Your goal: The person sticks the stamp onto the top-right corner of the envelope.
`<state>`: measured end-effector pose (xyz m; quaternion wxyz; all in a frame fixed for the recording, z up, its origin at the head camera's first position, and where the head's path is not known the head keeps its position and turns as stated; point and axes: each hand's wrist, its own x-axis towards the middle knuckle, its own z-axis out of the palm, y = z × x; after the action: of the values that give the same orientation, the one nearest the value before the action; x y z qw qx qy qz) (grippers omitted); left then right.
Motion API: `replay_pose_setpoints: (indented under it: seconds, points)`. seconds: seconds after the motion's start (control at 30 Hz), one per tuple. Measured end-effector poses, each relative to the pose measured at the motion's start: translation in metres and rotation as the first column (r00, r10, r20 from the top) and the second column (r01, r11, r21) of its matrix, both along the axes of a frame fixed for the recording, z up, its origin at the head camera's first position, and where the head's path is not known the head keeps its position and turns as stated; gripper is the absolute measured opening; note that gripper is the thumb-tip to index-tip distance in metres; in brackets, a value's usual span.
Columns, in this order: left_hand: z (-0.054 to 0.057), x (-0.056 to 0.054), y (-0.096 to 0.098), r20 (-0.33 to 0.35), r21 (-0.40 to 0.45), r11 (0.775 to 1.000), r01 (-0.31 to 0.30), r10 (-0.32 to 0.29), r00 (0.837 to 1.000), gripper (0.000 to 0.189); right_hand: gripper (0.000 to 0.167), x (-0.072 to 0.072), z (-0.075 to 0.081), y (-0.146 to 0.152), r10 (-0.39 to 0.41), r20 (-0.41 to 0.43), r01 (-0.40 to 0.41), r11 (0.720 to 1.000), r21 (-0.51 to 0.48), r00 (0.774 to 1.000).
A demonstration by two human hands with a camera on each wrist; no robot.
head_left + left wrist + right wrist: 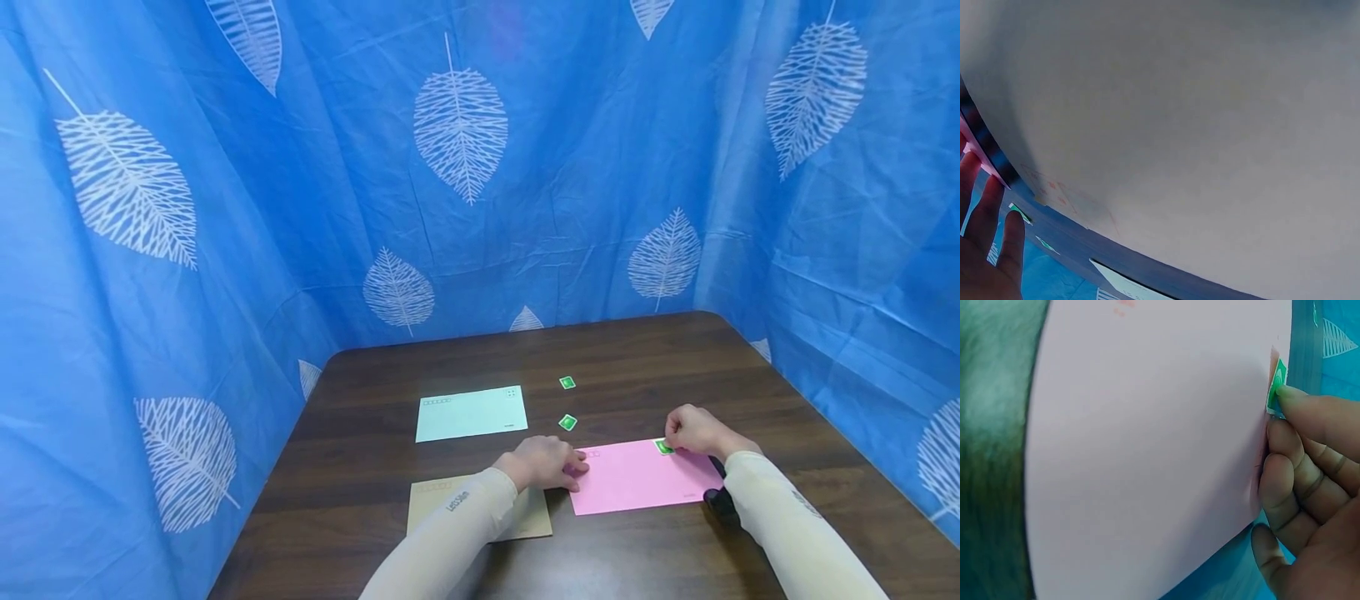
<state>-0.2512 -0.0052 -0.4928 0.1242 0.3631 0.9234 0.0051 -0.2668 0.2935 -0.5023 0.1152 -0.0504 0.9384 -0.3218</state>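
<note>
Right hand (701, 429): fingers curled, thumb (1325, 419) against the tip of the forefinger, the gap between them closed on one edge of a green stamp (663, 447). A pinch at the margin, seemingly chosen to leave most of the stamp's face free for lining up.

Green stamp: at the upper right corner of the pink envelope (637, 479), tilted a little in the right wrist view; whether it is stuck down cannot be told.

Left hand (543, 462): fingers (982, 215) apart and fairly straight, gripping nothing; the tips touch the left edge of the pink envelope, probably to keep it from sliding.

Pink envelope: flat, lengthwise between the hands, within easy reach of both, which likely explains its place.

Brown envelope (536, 518): flat, left of the pink one, partly hidden under the left sleeve (450, 533); apparently set aside from the work.

Mint envelope (472, 417): flat, beyond the brown one, a small printed box in its upper right corner.

Loose stamps, two: a nearer one (567, 422) and a farther one (567, 382), well apart from the hands, spaced singly, perhaps for easy picking.

Table (585, 571): dark wood grain, bearing all the above.
</note>
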Motion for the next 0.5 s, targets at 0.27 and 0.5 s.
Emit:
replay_pose_setpoints:
  seconds: [0.27, 0.5]
  points:
    - [-0.0001, 0.002, 0.0011, 0.003, -0.007, 1.0, -0.001, 0.001, 1.0, 0.041, 0.006, 0.0018, -0.0013, 0.0003, 0.006, -0.006, -0.006, 1.0, 0.011, 1.0]
    - [0.0004, 0.001, 0.0016, -0.007, -0.014, 1.0, 0.005, -0.005, 1.0, 0.041, 0.011, 0.0022, 0.0034, -0.0035, 0.032, -0.069, -0.025, 0.995, 0.101, 0.997]
